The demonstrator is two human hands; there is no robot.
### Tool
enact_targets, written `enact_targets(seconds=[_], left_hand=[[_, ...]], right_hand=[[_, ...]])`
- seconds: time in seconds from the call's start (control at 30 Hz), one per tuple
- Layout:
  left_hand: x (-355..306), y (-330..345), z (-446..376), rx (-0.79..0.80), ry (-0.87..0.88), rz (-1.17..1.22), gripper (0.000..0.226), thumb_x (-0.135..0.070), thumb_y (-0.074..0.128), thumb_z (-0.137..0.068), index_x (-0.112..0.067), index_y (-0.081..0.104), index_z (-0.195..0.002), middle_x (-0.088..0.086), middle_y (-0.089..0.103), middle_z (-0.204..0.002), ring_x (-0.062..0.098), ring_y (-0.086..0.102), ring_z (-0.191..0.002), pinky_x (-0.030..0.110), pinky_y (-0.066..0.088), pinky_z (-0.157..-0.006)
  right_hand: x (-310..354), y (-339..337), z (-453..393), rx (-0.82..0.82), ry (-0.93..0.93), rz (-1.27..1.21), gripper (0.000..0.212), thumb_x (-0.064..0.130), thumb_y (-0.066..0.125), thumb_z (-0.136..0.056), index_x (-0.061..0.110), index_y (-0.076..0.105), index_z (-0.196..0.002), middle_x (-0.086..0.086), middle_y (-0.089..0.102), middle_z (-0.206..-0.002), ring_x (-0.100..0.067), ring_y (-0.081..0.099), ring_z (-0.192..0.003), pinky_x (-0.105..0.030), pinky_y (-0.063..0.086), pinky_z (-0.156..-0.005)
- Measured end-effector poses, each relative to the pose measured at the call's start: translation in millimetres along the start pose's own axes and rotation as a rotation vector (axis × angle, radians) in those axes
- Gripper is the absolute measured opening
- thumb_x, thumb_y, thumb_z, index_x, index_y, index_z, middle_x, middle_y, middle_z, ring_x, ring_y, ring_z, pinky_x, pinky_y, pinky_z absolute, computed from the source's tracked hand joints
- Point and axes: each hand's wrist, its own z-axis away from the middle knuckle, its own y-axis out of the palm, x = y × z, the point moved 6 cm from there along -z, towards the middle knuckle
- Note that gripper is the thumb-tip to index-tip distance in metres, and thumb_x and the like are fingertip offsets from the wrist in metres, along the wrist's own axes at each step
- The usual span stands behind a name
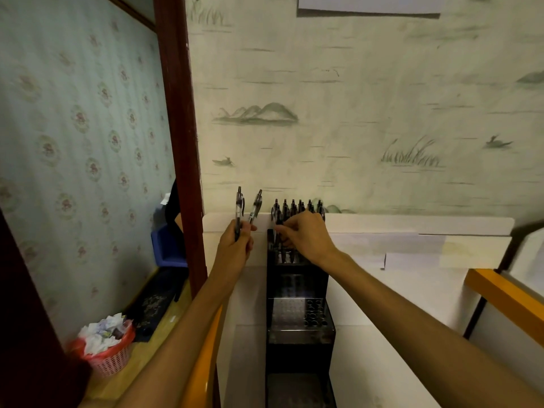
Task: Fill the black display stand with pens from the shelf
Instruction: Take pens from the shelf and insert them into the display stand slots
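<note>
Black display stand (297, 343) against landscape-painted wall (368, 113)

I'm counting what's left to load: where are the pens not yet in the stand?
Two pens stand upright in the left hand, just left of the black display stand.

A tall, stepped black plastic display stand (298, 319) stands upright against the wall, its tiers perforated with round holes. Its top tier holds a row of dark-capped clear-barrelled pens (297, 207) standing upright, close together. The lower tiers show open holes. Two more clear pens with black clips (247, 209) stick up just left of the stand, slightly splayed.
</note>
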Motion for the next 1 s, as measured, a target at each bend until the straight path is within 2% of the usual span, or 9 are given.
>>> enact_targets(seconds=[0.13, 0.2, 0.33, 0.53, 0.67, 0.73, 0.8, 0.9, 1.0], left_hand=[[0, 7, 0, 0.029, -0.004, -0.008, 0.028, -0.029, 0.042, -0.106, -0.018, 0.067, -0.099, -0.006, 0.051, -0.063, 0.002, 0.041, -0.050, 0.015, 0.033, -0.044], [0, 10, 1, 0.042, -0.008, -0.002, 0.029, -0.028, 0.043, -0.106, -0.017, 0.069, -0.102, -0.007, 0.053, -0.062, 0.002, 0.041, -0.048, 0.014, 0.032, -0.043], [-2, 19, 2, 0.088, 0.002, 0.008, 0.030, -0.029, 0.044, -0.106, -0.019, 0.072, -0.101, -0.006, 0.055, -0.062, 0.001, 0.040, -0.046, 0.014, 0.031, -0.042], [2, 28, 0, 0.107, -0.010, -0.056, 0.028, -0.030, 0.046, -0.105, -0.017, 0.068, -0.094, -0.008, 0.059, -0.057, 0.001, 0.043, -0.042, 0.015, 0.034, -0.042], [-3, 18, 2, 0.064, 0.074, -0.238, 0.026, -0.033, 0.046, -0.105, -0.022, 0.067, -0.093, -0.014, 0.063, -0.066, -0.003, 0.051, -0.051, 0.012, 0.039, -0.049], [-5, 8, 2, 0.000, 0.117, -0.323, 0.024, -0.029, 0.046, -0.104, -0.028, 0.065, -0.090, -0.020, 0.062, -0.065, -0.005, 0.051, -0.053, 0.009, 0.038, -0.049], [-4, -1, 0, -0.048, 0.117, -0.387, 0.024, -0.029, 0.048, -0.104, -0.031, 0.065, -0.088, -0.017, 0.059, -0.061, -0.002, 0.047, -0.048, 0.012, 0.036, -0.046], [-1, -10, -5, -0.075, 0.094, -0.444, 0.026, -0.032, 0.050, -0.101, -0.031, 0.066, -0.081, -0.011, 0.060, -0.063, 0.000, 0.049, -0.049, 0.024, 0.039, -0.052], [-1, -14, -7, -0.070, 0.103, -0.494, 0.027, -0.028, 0.055, -0.099, -0.029, 0.064, -0.073, -0.018, 0.057, -0.054, 0.000, 0.049, -0.048, 0.026, 0.036, -0.051]], right_hand=[[4, -17, 2, -0.069, 0.018, -0.040, 0.030, 0.035, 0.071, -0.089, 0.010, 0.077, -0.074, -0.002, 0.072, -0.063, -0.010, 0.069, -0.056, -0.032, 0.060, -0.072], [6, -26, 3, -0.086, 0.054, -0.240, 0.025, 0.032, 0.072, -0.089, 0.009, 0.078, -0.081, -0.003, 0.074, -0.067, -0.015, 0.071, -0.062, -0.036, 0.062, -0.073], [11, -28, 5, 0.027, 0.149, -0.619, 0.022, 0.023, 0.073, -0.089, 0.004, 0.076, -0.099, -0.008, 0.077, -0.084, -0.028, 0.074, -0.079, -0.037, 0.062, -0.078], [12, -24, 12, 0.024, 0.182, -0.769, 0.021, 0.015, 0.069, -0.091, -0.004, 0.073, -0.098, -0.015, 0.076, -0.084, -0.029, 0.075, -0.078, -0.033, 0.062, -0.076], [5, -30, 8, -0.039, 0.236, -0.835, 0.023, 0.013, 0.066, -0.094, -0.008, 0.070, -0.100, -0.021, 0.075, -0.088, -0.028, 0.074, -0.075, -0.028, 0.062, -0.067], [-1, -37, 3, -0.093, 0.255, -0.833, 0.024, 0.013, 0.064, -0.095, -0.010, 0.067, -0.100, -0.023, 0.074, -0.090, -0.031, 0.074, -0.076, -0.030, 0.062, -0.067], [-5, -45, -1, -0.161, 0.236, -0.759, 0.022, 0.015, 0.063, -0.096, -0.007, 0.066, -0.098, -0.021, 0.073, -0.087, -0.031, 0.074, -0.074, -0.034, 0.061, -0.066], [-6, -55, -6, -0.235, 0.141, -0.524, 0.014, 0.018, 0.064, -0.096, 0.005, 0.068, -0.090, -0.013, 0.073, -0.079, -0.025, 0.074, -0.069, -0.042, 0.061, -0.072], [1, -57, -8, -0.238, 0.042, -0.330, 0.012, 0.021, 0.065, -0.095, 0.012, 0.069, -0.089, -0.005, 0.073, -0.074, -0.017, 0.073, -0.066, -0.046, 0.060, -0.077]])
